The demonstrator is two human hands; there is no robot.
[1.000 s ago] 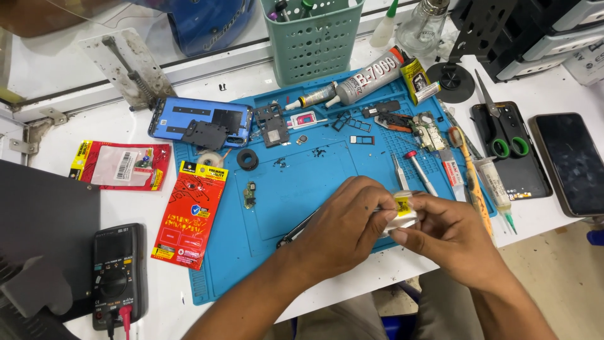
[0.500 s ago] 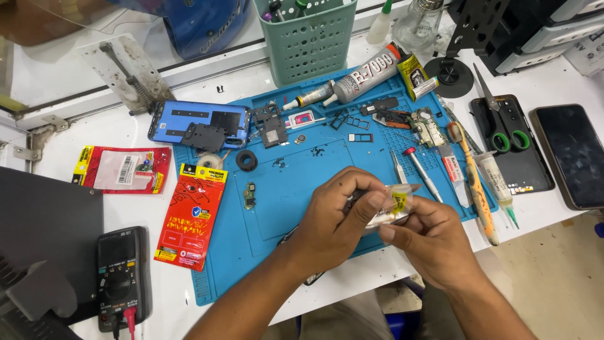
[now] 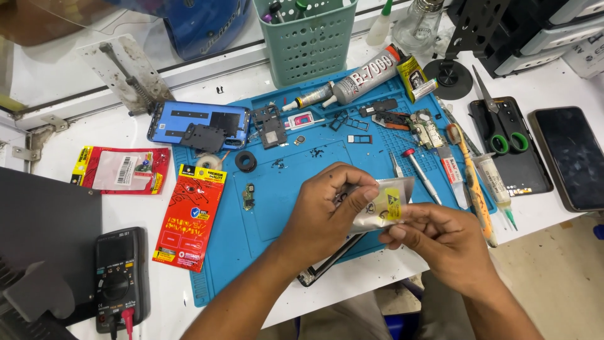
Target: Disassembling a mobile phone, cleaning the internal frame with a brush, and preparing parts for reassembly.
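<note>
both hands meet over the near edge of the blue mat (image 3: pixel 277 214), which covers the middle of the white bench (image 3: pixel 75 126): the left hand (image 3: pixel 327 211) pinches one end of a small silvery pouch with a yellow label (image 3: pixel 384 208) between thumb and fingers, and the right hand (image 3: pixel 450 242) grips the other end, fingers closed on it, so the pouch is stretched flat between them, raised off the mat, likely to steady it for handling. just below the left hand a dark phone frame (image 3: pixel 327 264) pokes out over the mat's near edge. toward the near left corner of the bench sits a black multimeter (image 3: pixel 119 277), with a red packet (image 3: pixel 189 214) beside the mat's left edge. farther back lie a blue phone back cover (image 3: pixel 198 123), a grey glue tube (image 3: pixel 365 75) and a green perforated basket (image 3: pixel 308 38) at the far edge. green-handled scissors (image 3: pixel 503 132) rest on a dark phone at the right.
</note>
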